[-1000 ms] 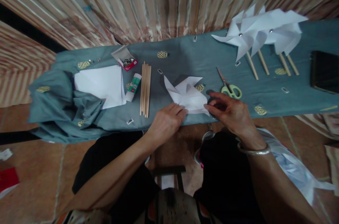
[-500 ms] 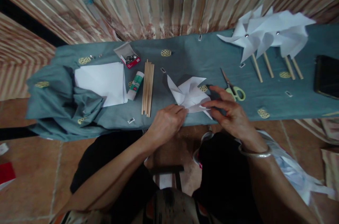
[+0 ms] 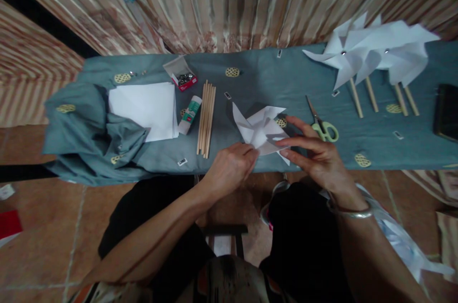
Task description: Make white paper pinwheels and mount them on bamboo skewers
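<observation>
Bench [image 3: 265, 78], near edge: left hand [image 3: 229, 168] pinches, half-open right hand [image 3: 318, 157] touches, paper pinwheel [image 3: 259, 133], presumably light, crease-prone, best edge-held.

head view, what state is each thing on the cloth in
Paper pinwheel: folded, near edge in left hand's grip, right hand at right side
Stick-mounted pinwheels: assembled, lying down
Scissors: lying flat, blades apparently shut
Box: open, metal pieces inside
Glue stick: on its side, capping unclear
Wooden sticks: loose, side by side
Paper sheets: stacked, corner under bunched cloth
Black device: partly outside the picture
</observation>
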### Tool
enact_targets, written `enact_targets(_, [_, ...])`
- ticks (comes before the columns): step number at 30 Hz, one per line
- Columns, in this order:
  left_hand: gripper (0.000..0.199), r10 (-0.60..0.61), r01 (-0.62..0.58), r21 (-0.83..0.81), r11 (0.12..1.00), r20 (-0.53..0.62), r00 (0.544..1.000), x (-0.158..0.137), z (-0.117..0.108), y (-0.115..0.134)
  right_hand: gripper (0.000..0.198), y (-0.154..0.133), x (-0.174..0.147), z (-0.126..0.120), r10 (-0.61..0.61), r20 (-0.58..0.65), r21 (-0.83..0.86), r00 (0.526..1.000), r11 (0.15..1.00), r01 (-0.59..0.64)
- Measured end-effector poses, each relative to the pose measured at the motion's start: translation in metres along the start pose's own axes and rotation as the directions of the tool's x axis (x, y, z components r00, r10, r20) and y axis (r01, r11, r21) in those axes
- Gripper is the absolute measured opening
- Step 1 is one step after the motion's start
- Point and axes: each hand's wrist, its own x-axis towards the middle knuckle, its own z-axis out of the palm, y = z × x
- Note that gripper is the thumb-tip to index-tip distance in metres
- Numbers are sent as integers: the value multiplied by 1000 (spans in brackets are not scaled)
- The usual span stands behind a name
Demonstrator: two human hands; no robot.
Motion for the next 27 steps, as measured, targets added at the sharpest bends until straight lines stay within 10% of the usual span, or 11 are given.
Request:
enact_targets(14, [15, 36, -39, 77, 996, 43, 998, -1, -3, 6, 9, -3, 8, 29, -128, -144, -254, 981, 963, 89])
enact_targets(27, [23, 17, -28, -187, 982, -63, 998, -5, 7, 4, 12, -4, 11, 41, -202, -161, -424, 966, 898, 117])
